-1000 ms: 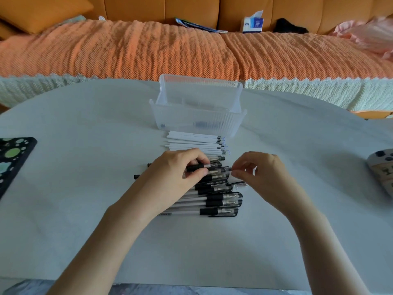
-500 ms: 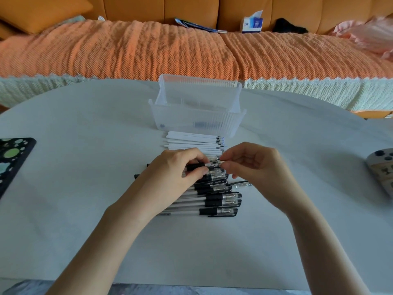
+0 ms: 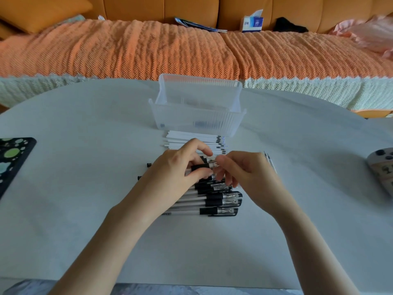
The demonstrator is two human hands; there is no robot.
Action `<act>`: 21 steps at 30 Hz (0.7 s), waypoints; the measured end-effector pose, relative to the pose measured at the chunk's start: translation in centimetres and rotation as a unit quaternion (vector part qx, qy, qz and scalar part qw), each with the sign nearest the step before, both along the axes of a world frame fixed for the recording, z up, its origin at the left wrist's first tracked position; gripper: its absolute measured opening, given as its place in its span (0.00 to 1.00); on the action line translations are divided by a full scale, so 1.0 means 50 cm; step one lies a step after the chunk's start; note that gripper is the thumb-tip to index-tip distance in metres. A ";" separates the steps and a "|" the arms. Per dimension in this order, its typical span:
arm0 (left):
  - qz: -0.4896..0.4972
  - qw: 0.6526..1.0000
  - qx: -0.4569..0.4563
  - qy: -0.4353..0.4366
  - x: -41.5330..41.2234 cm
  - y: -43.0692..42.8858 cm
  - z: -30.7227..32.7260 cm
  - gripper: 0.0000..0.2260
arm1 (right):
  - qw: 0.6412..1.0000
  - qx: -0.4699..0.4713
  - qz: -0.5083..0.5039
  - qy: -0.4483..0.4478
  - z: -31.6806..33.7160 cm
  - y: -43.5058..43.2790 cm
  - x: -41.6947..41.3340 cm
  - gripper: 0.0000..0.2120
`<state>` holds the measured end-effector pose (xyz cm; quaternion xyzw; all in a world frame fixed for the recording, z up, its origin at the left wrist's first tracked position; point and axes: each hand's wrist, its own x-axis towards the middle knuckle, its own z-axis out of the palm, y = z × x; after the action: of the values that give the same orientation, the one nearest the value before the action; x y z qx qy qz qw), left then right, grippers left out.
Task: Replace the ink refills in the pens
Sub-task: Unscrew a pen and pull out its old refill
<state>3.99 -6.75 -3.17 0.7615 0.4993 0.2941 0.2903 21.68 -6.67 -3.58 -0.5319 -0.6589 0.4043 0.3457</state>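
Moved: right hand (image 3: pixel 244 173), leftward since a second ago; its fingertips now close on the clear front end of the pen (image 3: pixel 202 167) held by the left hand (image 3: pixel 176 173). New: thin dark rod (image 3: pixel 269 161), showing beyond the right hand's knuckles.

Home living room. Orange sofa (image 3: pixel 191 9) spans the top of the frame, covered by an orange knitted throw (image 3: pixel 127 50) with white lace edging. Cushion (image 3: pixel 42 11) upper left, tissue box (image 3: pixel 252 23) top centre-right, crumpled pink fabric (image 3: pixel 365 33) upper right. White rounded table (image 3: pixel 85 124) in the foreground.
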 end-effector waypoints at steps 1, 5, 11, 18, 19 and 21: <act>0.001 1.000 -0.002 -0.002 0.000 0.000 0.000 0.11 | 1.000 0.009 -0.003 -0.016 0.001 -0.001 -0.001 0.15; 0.003 1.000 0.003 0.003 0.000 0.000 -0.002 0.11 | 1.000 0.010 0.016 0.019 0.006 0.000 0.006 0.03; 0.002 1.000 0.003 0.003 -0.001 0.000 0.003 0.11 | 1.000 -0.007 0.017 -0.015 0.001 -0.002 0.005 0.13; 0.000 1.000 0.003 -0.002 -0.001 -0.001 0.006 0.12 | 0.999 0.014 0.037 0.008 0.009 0.000 0.011 0.07; 0.000 1.000 0.004 -0.002 -0.001 -0.001 0.006 0.12 | 0.999 0.023 0.038 0.001 0.010 -0.001 0.009 0.05; -0.001 1.000 0.002 -0.004 0.000 -0.001 0.006 0.12 | 0.999 0.029 0.028 -0.009 0.012 -0.004 0.005 0.04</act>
<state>3.98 -6.81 -2.86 0.7615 0.4970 0.2973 0.2911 21.92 -6.86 -2.98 -0.5066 -0.6881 0.3896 0.3435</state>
